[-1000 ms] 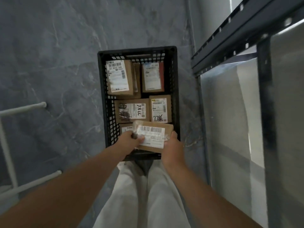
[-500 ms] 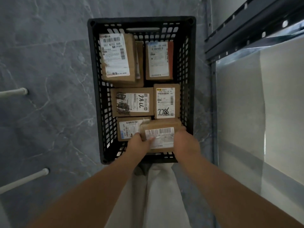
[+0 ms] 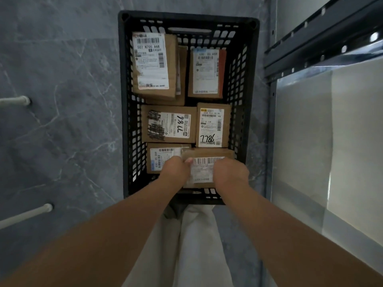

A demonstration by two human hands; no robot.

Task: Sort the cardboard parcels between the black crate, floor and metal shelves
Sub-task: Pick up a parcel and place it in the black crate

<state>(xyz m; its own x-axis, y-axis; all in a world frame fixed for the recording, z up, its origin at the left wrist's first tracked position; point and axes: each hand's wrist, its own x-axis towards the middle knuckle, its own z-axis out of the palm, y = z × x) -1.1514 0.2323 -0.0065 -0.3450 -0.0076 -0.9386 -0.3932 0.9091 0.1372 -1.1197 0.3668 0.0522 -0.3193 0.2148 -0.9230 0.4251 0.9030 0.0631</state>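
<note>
Head view, looking straight down.

Black crate (image 3: 126,121) standing on grey marbled floor (image 3: 62,131), upper centre of frame. Just left of metal shelves (image 3: 323,36), which fill the right side. Shiny shelf panel (image 3: 306,141) below the dark beam, catching light.

Held parcel (image 3: 208,153) at lower right corner of the crate, barcode label facing up.
- Left hand (image 3: 176,170) gripping its left edge, thumb tip lying on the label beside the barcode.
- Right hand (image 3: 230,172) gripping its right edge, fingers curled out of sight.
- Both grips closed on the cardboard.
- Cannot tell whether resting on the crate bottom or raised off it.
- Overlaps right edge of the near-left parcel (image 3: 161,160).

Further parcels in the crate, labels up:
- Tall parcel (image 3: 153,65), marked 507 N705 A68, upper left. Lying on top of a lower box (image 3: 182,79).
- Red-edged parcel (image 3: 205,73), upper right.
- Scribbled parcel (image 3: 169,124), middle left. Barcode inked over, handwritten digits turned sideways.
- Small parcel (image 3: 213,125), middle right, "7786" handwritten upright. Just beside the scribbled one.

Two white tubes (image 3: 15,101) at left edge of frame, well apart from the crate. Pale trousers (image 3: 196,245) at bottom centre, between the forearms.
</note>
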